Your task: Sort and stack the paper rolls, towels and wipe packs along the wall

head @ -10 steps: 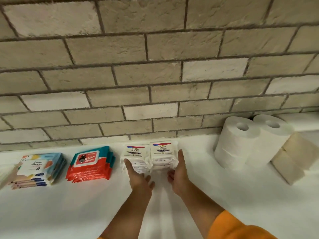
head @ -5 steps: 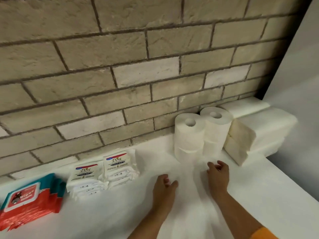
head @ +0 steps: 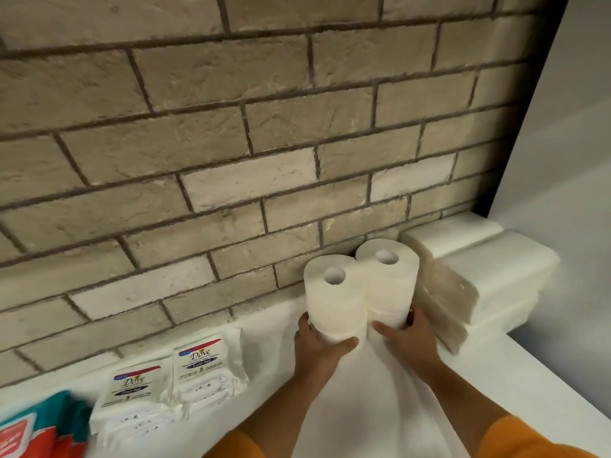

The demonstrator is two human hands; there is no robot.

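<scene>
Left toilet-roll stack and right toilet-roll stack upright, touching, at far side of white counter, close to brick wall. Our left hand curls round base of left one; our right hand grips base of right one. Folded paper towel bundles just right of rolls, in corner. Two Dove wipe-pack piles side by side to left. Red-and-teal wipe packs at left edge, cut off.

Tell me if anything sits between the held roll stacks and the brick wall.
Nothing visible does. The left hand grips the left roll stack, the right hand the right roll stack, both close to the brick wall; folded towels lie beside, to the right.
</scene>
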